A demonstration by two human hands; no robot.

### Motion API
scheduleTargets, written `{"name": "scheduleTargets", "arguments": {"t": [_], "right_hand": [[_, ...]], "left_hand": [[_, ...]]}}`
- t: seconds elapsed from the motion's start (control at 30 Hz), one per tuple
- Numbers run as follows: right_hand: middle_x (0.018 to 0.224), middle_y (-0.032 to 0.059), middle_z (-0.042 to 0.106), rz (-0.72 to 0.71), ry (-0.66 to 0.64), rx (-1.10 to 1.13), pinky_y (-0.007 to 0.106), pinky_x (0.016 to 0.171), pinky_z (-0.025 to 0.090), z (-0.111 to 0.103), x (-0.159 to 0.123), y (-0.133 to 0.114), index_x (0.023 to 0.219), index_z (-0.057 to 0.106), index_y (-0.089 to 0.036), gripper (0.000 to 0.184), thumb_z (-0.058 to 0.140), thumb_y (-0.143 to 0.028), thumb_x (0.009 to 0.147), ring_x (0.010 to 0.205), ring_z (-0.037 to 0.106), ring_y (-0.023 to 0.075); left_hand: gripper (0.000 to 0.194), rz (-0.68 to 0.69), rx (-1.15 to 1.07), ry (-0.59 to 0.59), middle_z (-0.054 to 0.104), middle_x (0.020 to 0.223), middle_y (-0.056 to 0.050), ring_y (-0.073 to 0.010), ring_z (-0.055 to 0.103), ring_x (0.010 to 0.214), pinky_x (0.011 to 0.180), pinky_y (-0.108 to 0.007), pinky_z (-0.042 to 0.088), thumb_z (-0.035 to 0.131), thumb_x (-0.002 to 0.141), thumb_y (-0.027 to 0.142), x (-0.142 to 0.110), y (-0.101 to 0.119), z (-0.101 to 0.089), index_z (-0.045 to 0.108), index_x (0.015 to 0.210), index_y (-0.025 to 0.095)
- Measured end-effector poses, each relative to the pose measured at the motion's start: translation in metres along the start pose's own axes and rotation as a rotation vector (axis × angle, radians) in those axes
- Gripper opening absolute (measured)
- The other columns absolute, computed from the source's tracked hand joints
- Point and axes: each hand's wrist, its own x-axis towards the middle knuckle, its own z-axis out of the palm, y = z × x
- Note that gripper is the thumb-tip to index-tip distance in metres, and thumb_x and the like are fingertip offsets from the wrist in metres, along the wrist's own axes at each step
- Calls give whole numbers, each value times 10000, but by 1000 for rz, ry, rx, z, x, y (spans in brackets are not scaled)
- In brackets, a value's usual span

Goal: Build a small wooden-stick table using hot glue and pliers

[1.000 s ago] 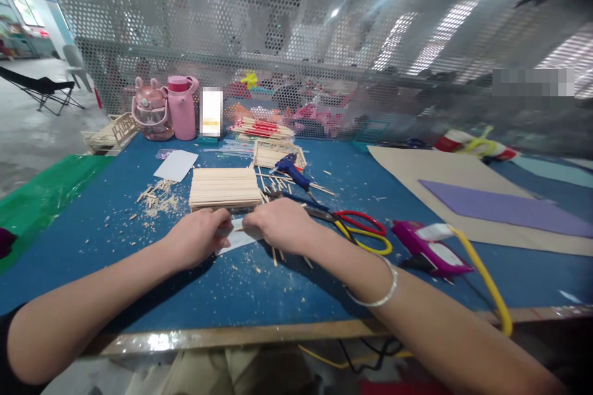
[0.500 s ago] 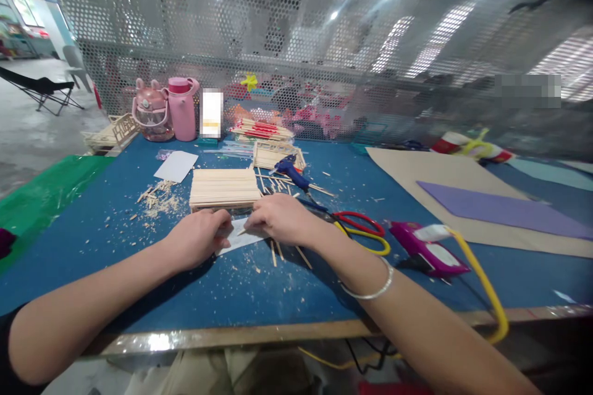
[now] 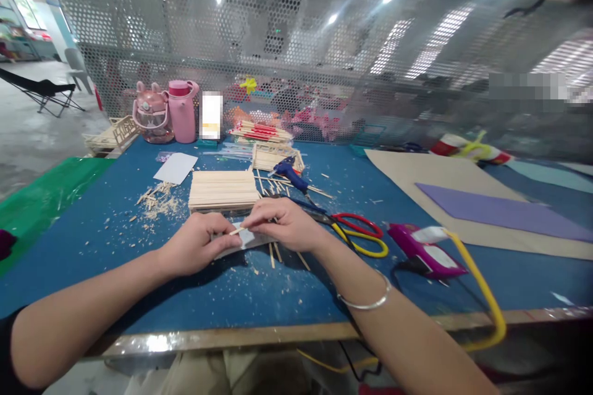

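Observation:
My left hand [image 3: 201,244] is closed, with thumb and forefinger pinching a short wooden stick [image 3: 238,231]. At the stick's other end are the bunched fingertips of my right hand [image 3: 285,223], which wears a silver bangle. Under both hands lies a white paper sheet [image 3: 250,239], partly covered by them. Just behind them sits a block of wooden sticks [image 3: 223,188] laid side by side. Several loose sticks [image 3: 272,256] poke out by my right hand. Scissors [image 3: 359,234] with red and yellow handles lie to its right.
A blue glue gun [image 3: 291,173] rests by a small stick-built tray [image 3: 264,157]. Wood scraps [image 3: 162,200] litter the left side. Two pink bottles [image 3: 182,112] stand at the back before a perforated metal screen [image 3: 278,24]. A purple device [image 3: 426,253] with a yellow cable lies right.
My left hand has moved slightly right and now pinches the short stick, which earlier showed at my right fingertips. My right hand has lifted a little and its fingers have shifted.

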Motion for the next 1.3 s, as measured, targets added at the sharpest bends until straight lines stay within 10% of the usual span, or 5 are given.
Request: {"name": "scheduleTargets", "arguments": {"t": [0.27, 0.47, 0.63, 1.3], "right_hand": [[762, 41, 651, -52, 9, 14, 228, 650, 432, -3, -5, 7, 847, 688, -145, 140, 552, -164, 815, 703, 586, 107], [748, 27, 661, -58, -86, -713, 345, 726, 292, -9, 1, 1, 795, 686, -213, 136, 567, -146, 793, 753, 534, 164], [730, 30, 624, -193, -290, -1041, 375, 742, 246, 8, 16, -15, 664, 645, -196, 169, 568, -213, 814, 764, 485, 187], [740, 22, 648, -170, -430, -1133, 393, 770, 225, 15, 33, -17, 693, 653, -196, 153, 566, -219, 816, 808, 515, 208]], "left_hand": [[415, -16, -268, -169, 675, 771, -46, -129, 585, 714, 685, -244, 429, 308, 907, 372, -2, 5, -1, 630, 795, 134], [178, -124, 183, 8, 650, 771, -21, -144, 558, 682, 615, -246, 400, 555, 775, 325, 2, -3, -2, 594, 857, 171], [489, -139, 153, -72, 663, 992, -59, -209, 608, 874, 713, -292, 434, 639, 704, 270, 4, -14, 5, 451, 1146, 181], [311, -166, 248, -53, 663, 935, -97, -247, 633, 884, 696, -311, 460, 661, 684, 286, 7, -19, 13, 483, 914, 176]]}}
